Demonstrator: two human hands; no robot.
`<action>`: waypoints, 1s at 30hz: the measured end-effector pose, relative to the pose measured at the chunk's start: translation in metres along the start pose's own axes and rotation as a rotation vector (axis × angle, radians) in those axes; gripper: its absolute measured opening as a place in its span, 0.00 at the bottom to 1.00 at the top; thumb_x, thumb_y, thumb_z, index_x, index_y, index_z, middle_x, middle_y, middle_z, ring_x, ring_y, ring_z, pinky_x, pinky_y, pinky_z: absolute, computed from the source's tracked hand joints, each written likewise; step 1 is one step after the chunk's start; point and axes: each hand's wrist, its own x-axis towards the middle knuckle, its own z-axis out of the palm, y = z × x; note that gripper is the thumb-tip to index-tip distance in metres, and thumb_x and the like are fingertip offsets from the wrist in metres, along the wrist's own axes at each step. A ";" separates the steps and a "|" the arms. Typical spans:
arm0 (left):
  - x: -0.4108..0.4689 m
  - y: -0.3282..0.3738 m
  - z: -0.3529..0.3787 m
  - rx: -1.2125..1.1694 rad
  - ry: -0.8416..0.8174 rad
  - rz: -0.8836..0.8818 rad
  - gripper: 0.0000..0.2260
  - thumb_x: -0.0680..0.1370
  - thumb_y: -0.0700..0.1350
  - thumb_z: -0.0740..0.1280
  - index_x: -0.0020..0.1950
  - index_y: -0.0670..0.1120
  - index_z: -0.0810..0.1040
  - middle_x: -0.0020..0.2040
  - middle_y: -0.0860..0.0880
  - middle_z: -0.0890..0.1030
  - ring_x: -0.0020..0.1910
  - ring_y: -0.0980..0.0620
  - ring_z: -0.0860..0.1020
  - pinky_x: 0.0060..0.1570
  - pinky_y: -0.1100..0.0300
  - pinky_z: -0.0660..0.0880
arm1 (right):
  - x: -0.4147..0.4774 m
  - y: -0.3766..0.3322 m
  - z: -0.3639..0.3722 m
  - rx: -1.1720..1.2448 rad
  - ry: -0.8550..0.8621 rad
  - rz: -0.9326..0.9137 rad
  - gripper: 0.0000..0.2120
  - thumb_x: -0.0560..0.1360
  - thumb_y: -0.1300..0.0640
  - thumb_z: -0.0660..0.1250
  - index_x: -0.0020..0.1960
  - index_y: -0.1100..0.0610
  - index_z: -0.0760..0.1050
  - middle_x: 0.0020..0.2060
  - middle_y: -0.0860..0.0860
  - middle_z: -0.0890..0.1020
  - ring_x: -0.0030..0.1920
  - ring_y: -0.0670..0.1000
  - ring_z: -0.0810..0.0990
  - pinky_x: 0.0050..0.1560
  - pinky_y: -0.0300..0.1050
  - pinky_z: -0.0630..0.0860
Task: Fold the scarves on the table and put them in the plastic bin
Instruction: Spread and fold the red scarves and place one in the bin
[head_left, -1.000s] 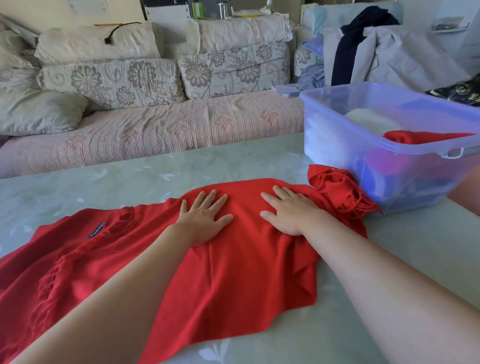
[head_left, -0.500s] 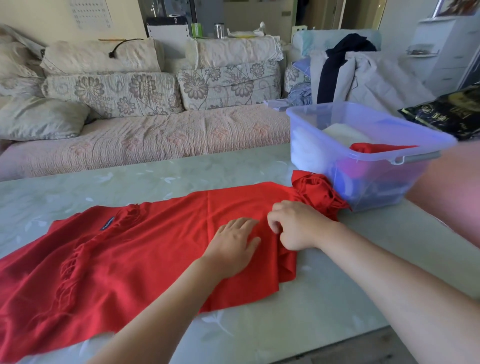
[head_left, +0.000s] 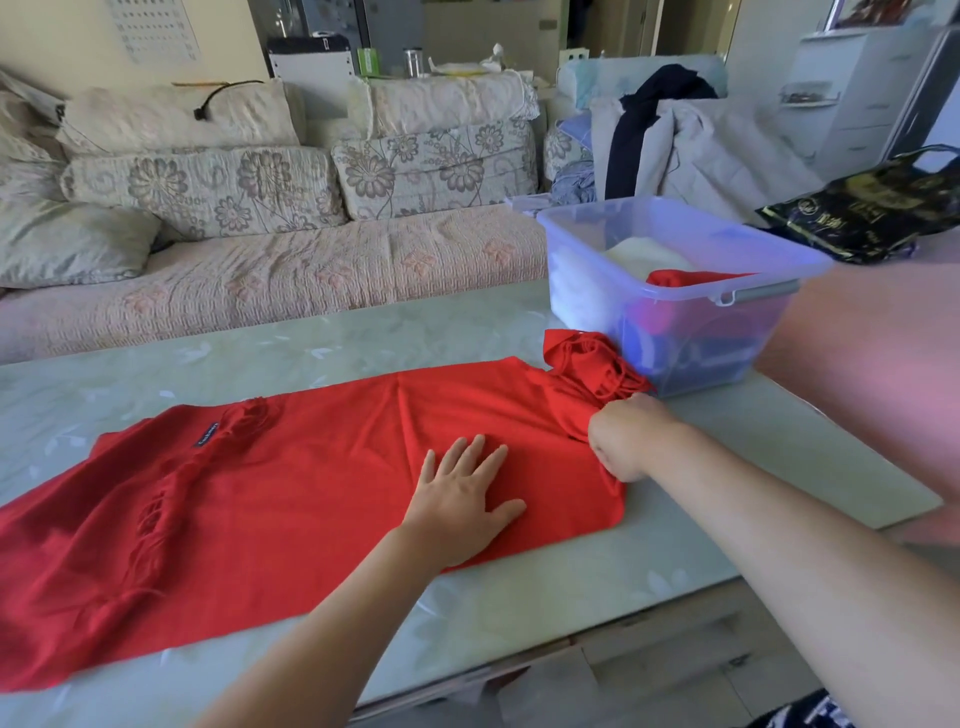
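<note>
The scarf is spread from the left edge of the desk toward the bin, pinned under the flat, open-fingered left hand, its bunched end gripped by the curled right hand, and is best pulled taut before folding.

The right hand has gone from lying flat to gripping the scarf farther right. The left hand slid nearer.
</note>
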 end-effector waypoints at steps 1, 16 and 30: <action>-0.001 0.003 0.001 0.013 -0.032 0.006 0.33 0.78 0.68 0.53 0.80 0.59 0.48 0.81 0.52 0.45 0.79 0.51 0.41 0.76 0.44 0.40 | -0.001 0.000 -0.003 -0.037 -0.011 0.012 0.13 0.75 0.56 0.63 0.57 0.53 0.80 0.56 0.53 0.82 0.59 0.57 0.80 0.60 0.48 0.72; -0.017 -0.075 -0.028 -0.095 0.174 -0.086 0.21 0.80 0.54 0.58 0.73 0.53 0.68 0.72 0.51 0.69 0.72 0.48 0.66 0.71 0.50 0.64 | 0.037 -0.070 -0.033 0.385 -0.139 -0.039 0.32 0.80 0.33 0.49 0.78 0.49 0.63 0.77 0.51 0.64 0.76 0.54 0.64 0.72 0.55 0.63; -0.094 -0.225 -0.069 0.182 0.122 -0.411 0.21 0.78 0.56 0.62 0.71 0.59 0.68 0.73 0.50 0.66 0.72 0.46 0.62 0.67 0.46 0.64 | 0.099 -0.236 -0.112 0.450 0.138 -0.337 0.24 0.82 0.43 0.56 0.76 0.49 0.64 0.73 0.52 0.69 0.71 0.57 0.69 0.71 0.56 0.65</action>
